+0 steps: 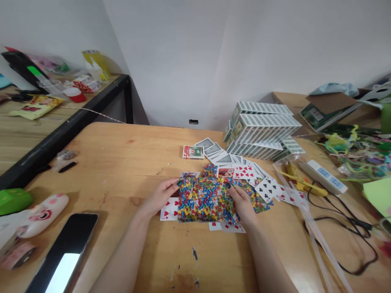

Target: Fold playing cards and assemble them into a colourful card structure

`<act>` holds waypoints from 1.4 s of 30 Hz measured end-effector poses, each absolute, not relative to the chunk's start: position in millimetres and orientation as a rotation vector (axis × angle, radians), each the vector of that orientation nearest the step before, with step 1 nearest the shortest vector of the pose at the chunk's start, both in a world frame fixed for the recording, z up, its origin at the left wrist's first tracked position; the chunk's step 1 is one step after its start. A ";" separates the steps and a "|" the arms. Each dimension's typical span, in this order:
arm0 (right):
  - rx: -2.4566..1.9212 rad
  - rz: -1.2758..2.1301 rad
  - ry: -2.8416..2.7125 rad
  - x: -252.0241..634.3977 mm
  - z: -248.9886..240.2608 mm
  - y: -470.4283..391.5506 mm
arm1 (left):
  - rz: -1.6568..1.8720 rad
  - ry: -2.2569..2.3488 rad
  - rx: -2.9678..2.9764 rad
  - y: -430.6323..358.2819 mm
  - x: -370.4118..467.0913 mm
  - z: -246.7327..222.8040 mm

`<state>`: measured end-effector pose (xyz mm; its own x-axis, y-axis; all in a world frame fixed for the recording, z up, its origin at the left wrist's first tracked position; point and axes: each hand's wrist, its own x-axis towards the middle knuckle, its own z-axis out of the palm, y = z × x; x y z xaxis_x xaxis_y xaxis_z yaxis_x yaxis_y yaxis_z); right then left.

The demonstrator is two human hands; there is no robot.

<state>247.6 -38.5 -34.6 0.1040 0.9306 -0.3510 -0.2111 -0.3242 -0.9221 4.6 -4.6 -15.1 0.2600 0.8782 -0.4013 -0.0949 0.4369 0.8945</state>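
Observation:
A bright multicoloured panel (200, 203) spans the gap between my hands, low over the wooden table. Seams divide it into card-sized pieces; how they are joined I cannot make out. My left hand (161, 193) pinches its upper left edge, thumb on top. At the right edge my right hand (242, 199) grips it the same way. A heart playing card (168, 209) shows from under its left side, and a seven of diamonds (233, 227) sticks out below. Matching colourful pieces (258, 197) lie partly hidden beyond my right hand, beside a club card (268, 189).
Loose cards (224, 156) fan out behind the panel, near a card box (193, 152). Stacked card packs (262, 126) stand at the back right. A power strip (325, 177), yellow glue gun (301, 181) and cables lie right; a phone (65, 248) lies front left.

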 end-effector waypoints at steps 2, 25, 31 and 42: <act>-1.347 1.428 -0.790 246.5 -35.2 -40.1 | 0.768 1.081 0.879 -4.4 5.3 -13.4; -1.000 1.860 -0.666 252.5 -9.6 -34.9 | 0.507 1.032 1.243 -4.9 1.5 -9.2; -0.971 2.109 -0.798 235.7 -19.9 -32.1 | 0.425 1.101 1.515 -6.4 13.7 -14.3; -0.890 2.274 -1.252 227.3 20.9 -18.7 | 0.375 1.036 1.424 -0.4 6.7 -9.4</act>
